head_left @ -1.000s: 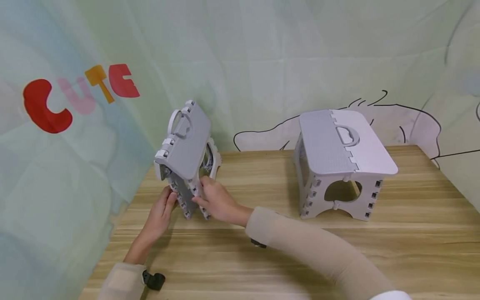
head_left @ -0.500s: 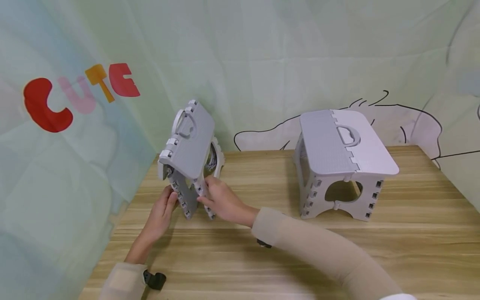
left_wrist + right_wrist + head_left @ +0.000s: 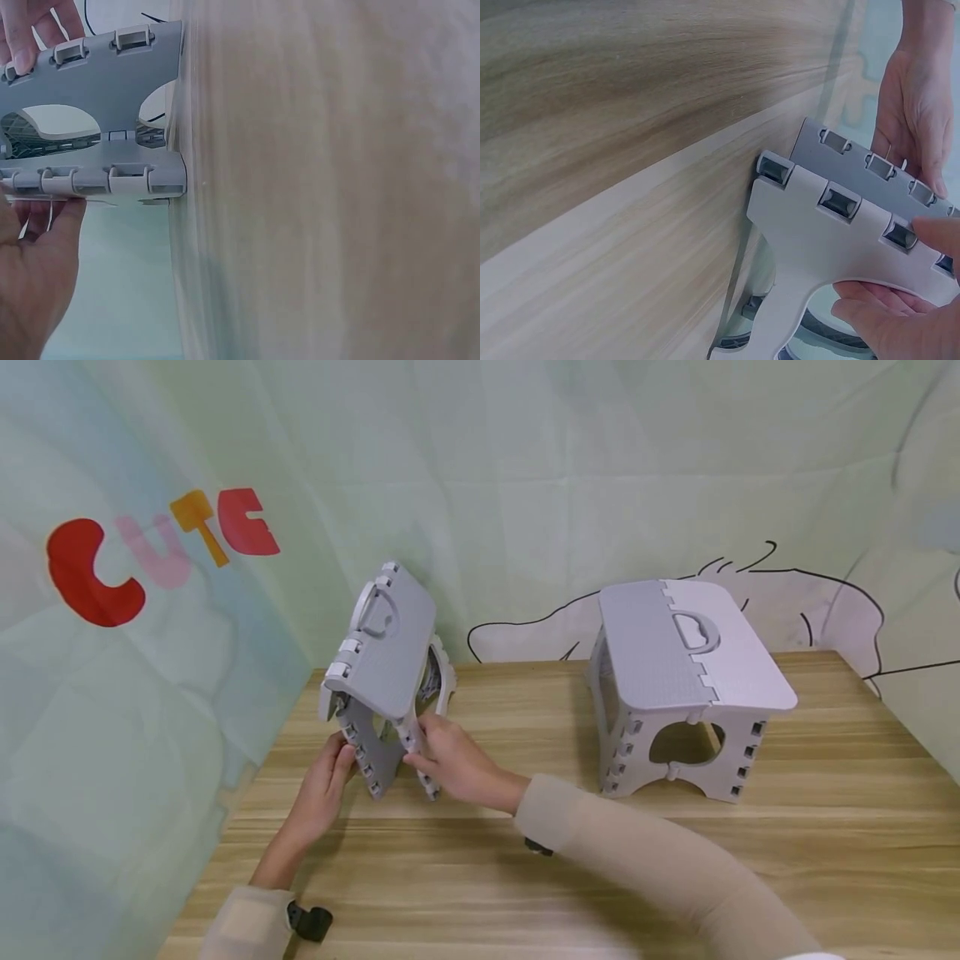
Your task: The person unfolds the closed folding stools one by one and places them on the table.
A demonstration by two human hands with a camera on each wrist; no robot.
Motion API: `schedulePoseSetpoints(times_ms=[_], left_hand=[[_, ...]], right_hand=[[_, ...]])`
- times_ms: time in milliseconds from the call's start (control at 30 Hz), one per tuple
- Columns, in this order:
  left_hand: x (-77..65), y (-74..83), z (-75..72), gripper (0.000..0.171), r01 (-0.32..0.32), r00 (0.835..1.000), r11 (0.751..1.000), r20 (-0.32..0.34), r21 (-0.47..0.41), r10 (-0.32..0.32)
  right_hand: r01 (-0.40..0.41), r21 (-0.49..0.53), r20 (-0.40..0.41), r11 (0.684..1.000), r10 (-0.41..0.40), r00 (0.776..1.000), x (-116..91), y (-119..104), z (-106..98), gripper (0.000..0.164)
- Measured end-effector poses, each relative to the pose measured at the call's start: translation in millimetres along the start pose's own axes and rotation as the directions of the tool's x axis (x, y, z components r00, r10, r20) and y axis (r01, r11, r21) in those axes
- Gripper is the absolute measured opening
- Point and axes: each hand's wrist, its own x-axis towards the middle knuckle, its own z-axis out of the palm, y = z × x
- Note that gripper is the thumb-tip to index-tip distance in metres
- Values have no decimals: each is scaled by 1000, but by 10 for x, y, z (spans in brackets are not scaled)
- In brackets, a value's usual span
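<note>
A half-folded grey-and-white plastic step stool stands at the table's left. Its two top halves slope up to a ridge with the carry handle, and its side panels are partly spread. My left hand holds the edge of the left panel low down, its fingertips hidden behind it. On the other panel, my right hand grips the hinged edge. In the right wrist view, the fingers of that right hand go through the panel's cutout, and the thumb lies on the hinge edge.
A second, fully unfolded step stool stands upright on the right of the wood-grain table. Behind and to the left hang printed cloth walls, close to the half-folded stool. A black strap device sits at the left wrist.
My right hand has drawn the near panel to the right, so the gap between the stool's panels has widened. The stool's top has shifted right with it; my left hand has stayed put.
</note>
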Motion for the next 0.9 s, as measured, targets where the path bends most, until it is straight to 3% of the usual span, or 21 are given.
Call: schedulePoseSetpoints(times_ms=[900], left_hand=[[10, 19, 2, 39, 5, 1000, 1000, 10, -4, -5]], right_hand=[[26, 22, 4, 999, -26, 1000, -98, 86, -133, 37]])
